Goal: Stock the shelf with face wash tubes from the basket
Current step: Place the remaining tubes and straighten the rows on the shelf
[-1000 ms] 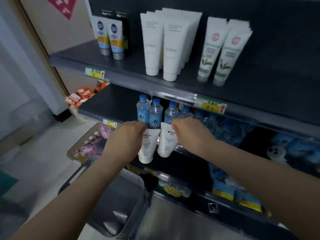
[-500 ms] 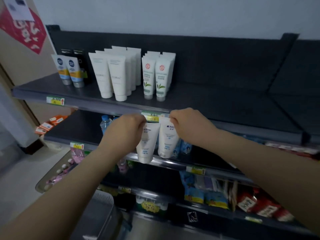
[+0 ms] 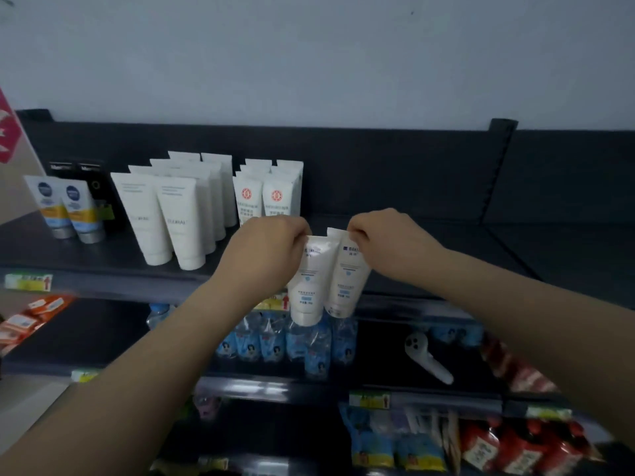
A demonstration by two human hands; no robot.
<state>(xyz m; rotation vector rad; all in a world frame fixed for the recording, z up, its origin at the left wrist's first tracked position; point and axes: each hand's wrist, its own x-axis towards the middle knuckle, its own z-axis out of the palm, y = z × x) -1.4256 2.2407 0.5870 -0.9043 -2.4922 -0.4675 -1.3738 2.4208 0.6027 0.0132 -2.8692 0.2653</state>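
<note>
Each of my hands pinches the crimped top of a white face wash tube with blue print. My left hand [image 3: 268, 249] holds the left tube [image 3: 307, 286], and my right hand [image 3: 388, 242] holds the right tube [image 3: 347, 280]. Both tubes hang cap down, touching each other, in front of the top shelf's front edge [image 3: 412, 300]. They are just right of the red-logo tubes [image 3: 263, 197] standing on that dark shelf. The basket is out of view.
The top shelf also carries plain white tubes [image 3: 165, 214], two small blue-and-yellow tubes [image 3: 65, 209] and black boxes [image 3: 87, 173] at the left. Its right part [image 3: 429, 235] is bare. Water bottles [image 3: 292, 341] and a white device [image 3: 426, 359] sit one shelf below.
Both hands have risen with the tubes from the water-bottle shelf level up to the top shelf's front edge. The view has tilted upward, and the basket has dropped out of sight.
</note>
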